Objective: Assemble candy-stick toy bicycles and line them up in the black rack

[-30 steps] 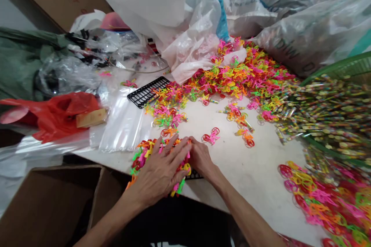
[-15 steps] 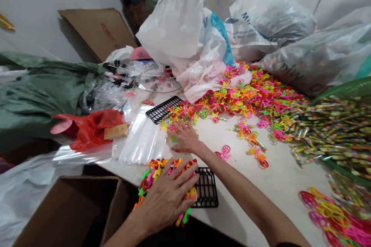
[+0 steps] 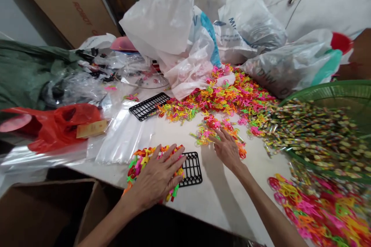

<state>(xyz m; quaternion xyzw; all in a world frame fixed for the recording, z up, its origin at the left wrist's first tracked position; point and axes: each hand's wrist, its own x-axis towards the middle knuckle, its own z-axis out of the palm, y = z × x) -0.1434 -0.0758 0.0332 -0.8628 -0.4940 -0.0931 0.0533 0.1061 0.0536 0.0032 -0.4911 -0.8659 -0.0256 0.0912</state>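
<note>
Plastic pieces [image 3: 139,162] in bright colours lie in a small heap on the white table [image 3: 185,216] near the person, and in a big loose spread [image 3: 228,98] farther away. In the head view, the left hand [image 3: 155,175] is open and lies flat on the heap, just beside a black grid [image 3: 191,169]. The right hand [image 3: 227,149] is open with spread fingers, close to a loose group [image 3: 211,131]. Only this heap is gathered; most pieces lie spread out.
</note>
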